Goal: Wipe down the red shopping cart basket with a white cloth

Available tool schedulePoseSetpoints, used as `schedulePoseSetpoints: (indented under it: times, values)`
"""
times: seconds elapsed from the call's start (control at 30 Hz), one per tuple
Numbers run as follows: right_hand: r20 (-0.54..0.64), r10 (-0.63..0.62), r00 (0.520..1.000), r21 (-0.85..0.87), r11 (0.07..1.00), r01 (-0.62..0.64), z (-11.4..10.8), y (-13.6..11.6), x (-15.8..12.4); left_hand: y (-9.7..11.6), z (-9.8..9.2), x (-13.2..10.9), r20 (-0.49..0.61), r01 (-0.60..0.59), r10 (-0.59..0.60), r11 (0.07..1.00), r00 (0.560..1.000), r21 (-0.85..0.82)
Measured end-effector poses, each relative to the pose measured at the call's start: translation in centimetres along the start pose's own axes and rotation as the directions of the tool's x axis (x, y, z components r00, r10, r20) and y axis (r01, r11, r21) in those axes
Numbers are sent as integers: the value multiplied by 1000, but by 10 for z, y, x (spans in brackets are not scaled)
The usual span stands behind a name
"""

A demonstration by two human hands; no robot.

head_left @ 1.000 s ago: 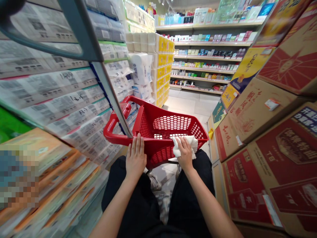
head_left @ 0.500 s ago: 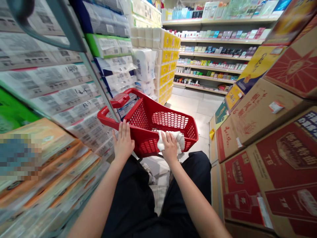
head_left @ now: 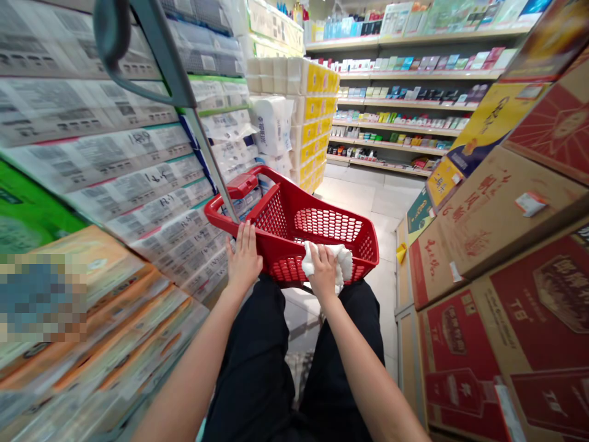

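A red plastic shopping basket (head_left: 285, 242) with perforated walls stands in front of my knees, its long grey pull handle (head_left: 211, 159) slanting up to the left. My left hand (head_left: 245, 261) lies against the near left side of the basket's rim with its fingers stretched out flat. A crumpled white cloth (head_left: 343, 261) is under my right hand (head_left: 323, 270), which presses it over the near rim towards the right end. Part of the cloth hangs down the outer wall. The basket's floor is mostly hidden by the near wall.
Stacked paper-tissue packs (head_left: 156, 178) rise close on the left, with orange packs (head_left: 115, 294) below. Red and brown cartons (head_left: 464, 356) line the right. Yellow-and-white packs (head_left: 317, 123) stand beyond the basket, and shelves of small boxes (head_left: 405, 104) fill the back.
The basket, its handle and both hands now appear slightly farther right in view. My right hand still presses the cloth on the rim, and my left hand stays on the basket.
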State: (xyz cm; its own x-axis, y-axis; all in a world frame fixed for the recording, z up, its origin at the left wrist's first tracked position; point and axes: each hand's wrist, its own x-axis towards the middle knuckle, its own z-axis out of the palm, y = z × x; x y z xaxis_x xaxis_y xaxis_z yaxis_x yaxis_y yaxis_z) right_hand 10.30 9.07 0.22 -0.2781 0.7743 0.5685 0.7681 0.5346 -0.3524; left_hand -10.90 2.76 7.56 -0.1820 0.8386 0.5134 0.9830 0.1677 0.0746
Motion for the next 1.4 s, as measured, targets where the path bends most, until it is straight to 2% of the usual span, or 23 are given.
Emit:
schedulePoseSetpoints:
  times: [0.17, 0.4, 0.57, 0.63, 0.7, 0.83, 0.9, 0.97, 1.07, 1.27, 1.33, 1.4]
  values:
    - [-15, -8, 1000, 7, 1000, 8, 0, -1, 1, 3, 2, -4, -21, 13, -13, 1000, 1000, 5]
    - [3, -91, 996, 25, 996, 91, -7, 2, -14, 17, -13, -35, -46, 106, -105, 994, 993, 29]
    - [-14, -94, 995, 78, 992, 95, -5, 2, -14, 24, -17, -41, -76, 158, -154, 986, 985, 44]
    - [-7, -68, 998, 93, 993, 68, -8, -3, -12, 29, -14, -41, -44, 85, -83, 995, 996, 47]
    - [7, -28, 1000, 88, 996, 27, -11, -10, -10, 39, -6, -40, 24, -55, 55, 998, 998, 26]
    - [44, -4, 999, 59, 998, 1, -14, -21, -6, 64, 17, -39, 126, -281, 290, 956, 949, -83]
    - [54, -57, 997, 51, 997, 54, -13, -17, -6, 74, 28, -39, 122, -307, 320, 945, 940, -113]
    - [52, -122, 991, 33, 992, 120, -13, -4, -8, 79, 35, -39, 98, -298, 309, 948, 946, -115]
    - [30, -167, 985, -9, 986, 168, -20, 33, -15, 81, 38, -40, 85, -277, 286, 955, 954, -101]
    - [-62, -46, 997, 14, 999, 47, -47, 137, -27, 84, 38, -39, 115, -236, 245, 968, 963, -82]
    - [-75, -24, 997, 61, 998, 28, -52, 157, -29, 86, 39, -40, 113, -231, 239, 970, 964, -81]
    - [-82, 17, 997, 84, 996, -10, -53, 160, -29, 88, 41, -41, 104, -219, 226, 972, 968, -81]
